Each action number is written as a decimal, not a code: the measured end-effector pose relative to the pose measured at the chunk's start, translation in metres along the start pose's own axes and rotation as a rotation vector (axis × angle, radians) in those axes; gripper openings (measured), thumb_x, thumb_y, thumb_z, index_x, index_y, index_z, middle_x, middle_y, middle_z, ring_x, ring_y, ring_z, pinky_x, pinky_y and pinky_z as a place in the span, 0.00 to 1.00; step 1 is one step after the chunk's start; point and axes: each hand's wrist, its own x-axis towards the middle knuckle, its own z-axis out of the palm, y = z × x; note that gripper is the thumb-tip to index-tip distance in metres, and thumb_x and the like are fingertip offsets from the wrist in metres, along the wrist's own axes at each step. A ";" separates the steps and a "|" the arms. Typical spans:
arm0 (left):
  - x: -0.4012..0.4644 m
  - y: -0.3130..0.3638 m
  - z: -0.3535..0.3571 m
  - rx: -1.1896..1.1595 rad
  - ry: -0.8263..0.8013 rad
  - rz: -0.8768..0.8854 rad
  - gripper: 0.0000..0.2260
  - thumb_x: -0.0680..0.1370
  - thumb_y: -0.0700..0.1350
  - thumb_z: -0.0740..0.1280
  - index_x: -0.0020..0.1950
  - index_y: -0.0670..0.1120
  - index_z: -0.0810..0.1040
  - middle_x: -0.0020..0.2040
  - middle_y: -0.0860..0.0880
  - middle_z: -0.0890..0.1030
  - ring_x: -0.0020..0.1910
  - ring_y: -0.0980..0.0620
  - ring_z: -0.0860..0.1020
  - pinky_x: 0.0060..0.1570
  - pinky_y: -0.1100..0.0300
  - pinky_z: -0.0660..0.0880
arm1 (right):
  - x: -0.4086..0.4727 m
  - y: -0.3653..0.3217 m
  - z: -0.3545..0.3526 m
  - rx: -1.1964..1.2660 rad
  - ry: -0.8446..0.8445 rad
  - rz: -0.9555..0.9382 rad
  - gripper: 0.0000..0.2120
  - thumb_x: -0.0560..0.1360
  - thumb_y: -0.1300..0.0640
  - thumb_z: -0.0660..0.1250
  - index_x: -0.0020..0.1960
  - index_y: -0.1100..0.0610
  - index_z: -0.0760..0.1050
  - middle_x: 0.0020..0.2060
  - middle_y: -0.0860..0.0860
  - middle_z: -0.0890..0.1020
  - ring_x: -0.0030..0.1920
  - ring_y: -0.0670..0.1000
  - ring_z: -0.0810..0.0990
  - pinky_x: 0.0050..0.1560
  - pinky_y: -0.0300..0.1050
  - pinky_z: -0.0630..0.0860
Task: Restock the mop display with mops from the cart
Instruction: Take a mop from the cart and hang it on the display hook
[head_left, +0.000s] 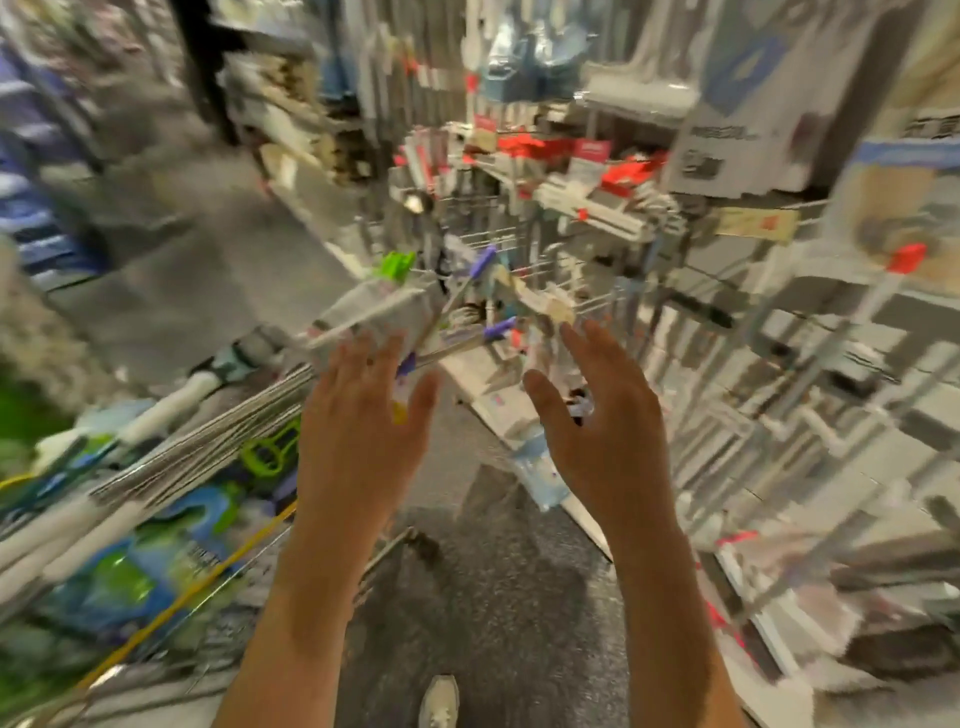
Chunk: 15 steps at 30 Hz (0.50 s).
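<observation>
I had both hands up, left hand (358, 415) and right hand (597, 410), fingers spread, gripping nothing. The mop (374, 312) just beyond my left fingertips looked light but long and awkward; I'd grip its stiff handle.

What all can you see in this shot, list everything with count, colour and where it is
Picture is motion-blurred, so counts are rough.
mops in cart: several, white and grey handles with green and blue packaging, lower left
display rack: one, wire, with red tags, centre right
boxed mop head: one, grey-white, just beyond the left hand
floor: dark speckled, bottom centre
shoe: one, pale, bottom edge
left hand: open, holding nothing
right hand: open, holding nothing
</observation>
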 end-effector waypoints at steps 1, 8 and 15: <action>-0.003 -0.014 -0.006 -0.002 0.020 -0.034 0.31 0.80 0.64 0.49 0.78 0.49 0.65 0.79 0.43 0.65 0.78 0.42 0.62 0.76 0.46 0.59 | 0.000 -0.008 0.013 0.020 -0.038 -0.018 0.31 0.78 0.36 0.60 0.75 0.52 0.69 0.77 0.49 0.67 0.78 0.49 0.63 0.73 0.47 0.63; -0.021 -0.108 -0.043 0.028 0.109 -0.292 0.32 0.81 0.65 0.48 0.79 0.49 0.66 0.79 0.43 0.65 0.79 0.43 0.60 0.77 0.48 0.56 | 0.004 -0.071 0.105 0.146 -0.238 -0.107 0.30 0.77 0.40 0.64 0.73 0.55 0.72 0.75 0.53 0.70 0.76 0.53 0.66 0.73 0.51 0.65; -0.011 -0.205 -0.060 -0.015 0.085 -0.430 0.31 0.80 0.64 0.49 0.79 0.51 0.65 0.80 0.47 0.63 0.79 0.48 0.58 0.77 0.51 0.55 | 0.014 -0.118 0.205 0.143 -0.400 -0.151 0.28 0.78 0.43 0.67 0.75 0.52 0.70 0.75 0.50 0.70 0.75 0.50 0.66 0.71 0.44 0.63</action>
